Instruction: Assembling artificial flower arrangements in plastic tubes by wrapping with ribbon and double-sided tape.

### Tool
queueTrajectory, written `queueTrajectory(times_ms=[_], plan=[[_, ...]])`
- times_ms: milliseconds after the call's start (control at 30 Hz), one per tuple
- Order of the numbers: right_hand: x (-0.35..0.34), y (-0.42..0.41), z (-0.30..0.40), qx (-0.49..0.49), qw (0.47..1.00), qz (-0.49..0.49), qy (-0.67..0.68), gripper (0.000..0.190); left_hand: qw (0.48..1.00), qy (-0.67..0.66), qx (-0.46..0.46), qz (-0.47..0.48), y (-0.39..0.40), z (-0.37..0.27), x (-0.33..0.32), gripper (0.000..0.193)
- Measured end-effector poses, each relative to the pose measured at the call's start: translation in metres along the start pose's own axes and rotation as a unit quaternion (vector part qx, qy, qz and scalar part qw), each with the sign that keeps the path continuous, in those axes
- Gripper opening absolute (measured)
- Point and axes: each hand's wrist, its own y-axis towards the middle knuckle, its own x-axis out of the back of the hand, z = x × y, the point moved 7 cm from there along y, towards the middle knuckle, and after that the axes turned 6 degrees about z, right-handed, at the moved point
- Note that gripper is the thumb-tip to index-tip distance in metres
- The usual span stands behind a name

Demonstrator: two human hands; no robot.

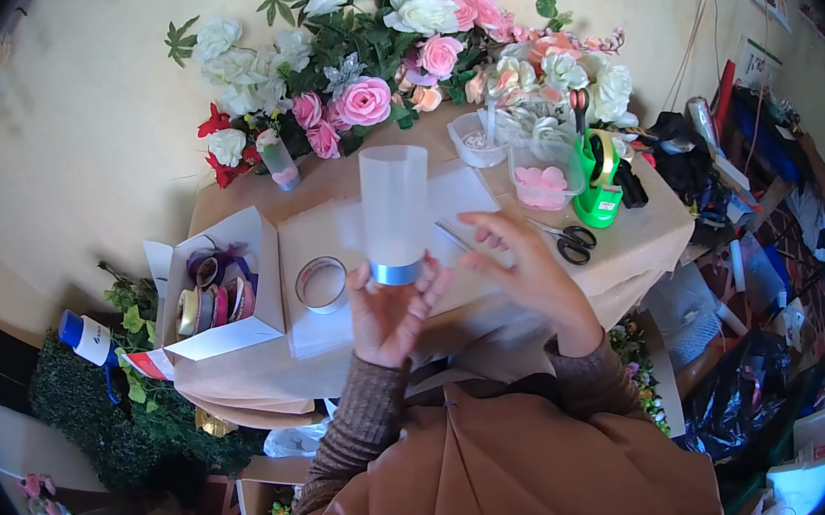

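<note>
My left hand (393, 312) holds a translucent frosted plastic cylinder (395, 203) upright by its lower end, where a shiny blue ribbon band (395, 272) runs around it. To the right of the cylinder, my right hand (523, 265) is raised over the table with its fingers apart and nothing in it. White sheets (462, 192) lie on the table behind the cylinder, with a ruler (453, 236) beside my right fingertips. A roll of tape (321, 285) lies left of my left hand. Black-handled scissors (575, 245) rest to the right of my right hand.
A white box (263, 273) of ribbon rolls stands at the left. Tubs with white pieces (477, 141) and pink pieces (542, 187) stand near a green tape dispenser (597, 196) at the right. Artificial flowers (364, 102) line the table's back; a small decorated cylinder (282, 167) stands before them.
</note>
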Motion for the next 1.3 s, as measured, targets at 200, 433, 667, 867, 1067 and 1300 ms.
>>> queueTrajectory(times_ms=[200,433,667,867,1067,1300], plan=[[0.017,-0.008,-0.047,-0.057,0.987,-0.06,-0.14,0.032,0.963,0.217,-0.121,-0.102,-0.008,-0.052,-0.008,0.046],[-0.005,-0.014,-0.074,-0.093,0.952,-0.012,-0.291,0.021,0.895,0.394,-0.143,-0.155,-0.003,-0.056,0.018,0.037],[0.063,-0.038,-0.058,-0.154,0.96,-0.075,-0.222,0.012,0.838,0.493,-0.129,-0.194,0.003,-0.046,0.039,0.031],[0.061,-0.05,-0.056,-0.176,0.954,0.003,-0.245,0.014,0.821,0.529,-0.109,-0.187,0.009,-0.036,0.041,0.032],[0.017,-0.03,-0.067,-0.122,0.961,0.017,-0.248,0.016,0.762,0.61,-0.113,-0.187,0.009,-0.039,0.04,0.043],[0.005,-0.026,-0.072,-0.103,0.971,-0.008,-0.216,0.016,0.738,0.617,-0.215,-0.168,-0.017,-0.066,0.006,0.041]])
